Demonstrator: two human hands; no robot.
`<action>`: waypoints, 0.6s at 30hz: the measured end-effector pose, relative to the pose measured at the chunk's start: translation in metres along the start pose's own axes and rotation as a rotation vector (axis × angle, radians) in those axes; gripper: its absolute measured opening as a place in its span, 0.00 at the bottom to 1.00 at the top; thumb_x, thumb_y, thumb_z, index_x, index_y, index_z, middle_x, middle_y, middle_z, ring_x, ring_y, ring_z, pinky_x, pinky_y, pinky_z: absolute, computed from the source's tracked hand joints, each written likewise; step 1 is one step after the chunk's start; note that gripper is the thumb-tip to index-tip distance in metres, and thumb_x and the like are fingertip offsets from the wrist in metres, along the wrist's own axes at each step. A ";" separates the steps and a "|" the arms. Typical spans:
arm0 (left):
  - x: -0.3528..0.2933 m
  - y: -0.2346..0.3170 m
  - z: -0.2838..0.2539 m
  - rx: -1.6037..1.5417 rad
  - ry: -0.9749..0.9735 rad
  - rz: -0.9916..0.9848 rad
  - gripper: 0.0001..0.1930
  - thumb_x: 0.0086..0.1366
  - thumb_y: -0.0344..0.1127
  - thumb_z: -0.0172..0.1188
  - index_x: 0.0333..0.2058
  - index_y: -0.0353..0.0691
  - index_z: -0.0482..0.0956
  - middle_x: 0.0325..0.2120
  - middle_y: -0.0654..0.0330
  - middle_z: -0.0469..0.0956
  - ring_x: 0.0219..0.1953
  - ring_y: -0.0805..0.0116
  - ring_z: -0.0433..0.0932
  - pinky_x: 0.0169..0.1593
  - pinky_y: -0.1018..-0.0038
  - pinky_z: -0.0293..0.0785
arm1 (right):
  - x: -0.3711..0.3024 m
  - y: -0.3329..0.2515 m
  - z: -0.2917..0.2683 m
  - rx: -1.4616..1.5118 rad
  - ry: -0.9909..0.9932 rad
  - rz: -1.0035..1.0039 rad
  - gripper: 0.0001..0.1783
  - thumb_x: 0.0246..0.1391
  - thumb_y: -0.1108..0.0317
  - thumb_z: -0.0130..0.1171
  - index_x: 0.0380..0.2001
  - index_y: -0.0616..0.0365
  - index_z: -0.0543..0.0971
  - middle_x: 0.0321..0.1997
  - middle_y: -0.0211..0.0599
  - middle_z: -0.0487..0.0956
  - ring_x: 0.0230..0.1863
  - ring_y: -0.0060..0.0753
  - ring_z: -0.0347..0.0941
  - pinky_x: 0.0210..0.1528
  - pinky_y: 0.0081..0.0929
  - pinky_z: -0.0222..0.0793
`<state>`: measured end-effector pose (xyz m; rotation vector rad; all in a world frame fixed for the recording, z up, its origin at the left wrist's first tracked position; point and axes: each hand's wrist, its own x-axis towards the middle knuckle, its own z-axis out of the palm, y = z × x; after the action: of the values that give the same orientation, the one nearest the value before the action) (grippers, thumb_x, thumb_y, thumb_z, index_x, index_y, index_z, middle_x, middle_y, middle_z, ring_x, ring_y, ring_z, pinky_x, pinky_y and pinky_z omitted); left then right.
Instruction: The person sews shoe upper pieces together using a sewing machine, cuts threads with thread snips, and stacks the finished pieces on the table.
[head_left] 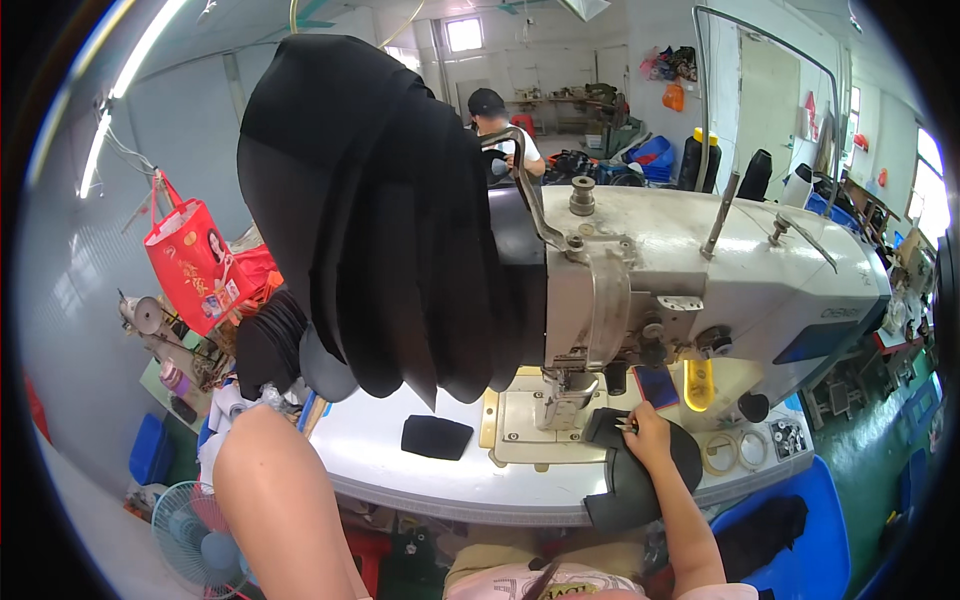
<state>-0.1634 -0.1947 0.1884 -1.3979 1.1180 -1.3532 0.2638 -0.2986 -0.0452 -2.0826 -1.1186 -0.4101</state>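
My right hand (648, 437) rests over a dark curved fabric piece (625, 495) on the white sewing table (375, 470), just right of the needle area. Its fingers are closed around a small pointed tool (627, 425) with light tips, too small to name surely. The piece's upper end lies beside the presser foot of the sewing machine (670, 250). My left forearm (270, 490) rises at the left, and its hand is hidden behind a large stack of black curved pieces (370, 220) at the machine's left end. A small black fabric piece (437, 437) lies flat left of the needle plate.
A blue bin (815, 540) with black cloth stands below the table's right end. A fan (205, 530) is low at the left. Bobbins (788, 437) and two rings lie at the table's right. A red bag (195, 265) hangs at the left; another person (490, 110) sits farther back.
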 end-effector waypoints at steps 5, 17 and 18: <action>-0.001 0.001 0.002 -0.002 0.000 -0.005 0.19 0.67 0.39 0.43 0.51 0.33 0.67 0.53 0.49 0.68 0.56 0.56 0.64 0.59 0.57 0.58 | 0.000 0.000 -0.001 -0.004 -0.012 0.010 0.12 0.32 0.76 0.60 0.24 0.56 0.70 0.27 0.39 0.70 0.28 0.45 0.72 0.30 0.35 0.68; -0.010 -0.007 0.012 -0.012 0.014 -0.010 0.18 0.67 0.39 0.43 0.51 0.34 0.68 0.53 0.49 0.68 0.56 0.57 0.64 0.59 0.58 0.58 | 0.002 -0.002 0.001 0.013 -0.007 -0.019 0.10 0.35 0.74 0.60 0.24 0.56 0.70 0.26 0.39 0.70 0.27 0.46 0.72 0.30 0.37 0.68; -0.011 -0.005 0.012 -0.010 0.027 -0.012 0.18 0.67 0.38 0.43 0.51 0.34 0.68 0.53 0.49 0.68 0.56 0.57 0.64 0.59 0.58 0.58 | 0.000 -0.002 -0.002 0.002 -0.016 -0.003 0.10 0.35 0.74 0.60 0.24 0.56 0.70 0.26 0.39 0.70 0.28 0.46 0.72 0.30 0.37 0.68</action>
<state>-0.1514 -0.1827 0.1906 -1.3994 1.1368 -1.3801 0.2622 -0.2989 -0.0428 -2.0856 -1.1306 -0.3943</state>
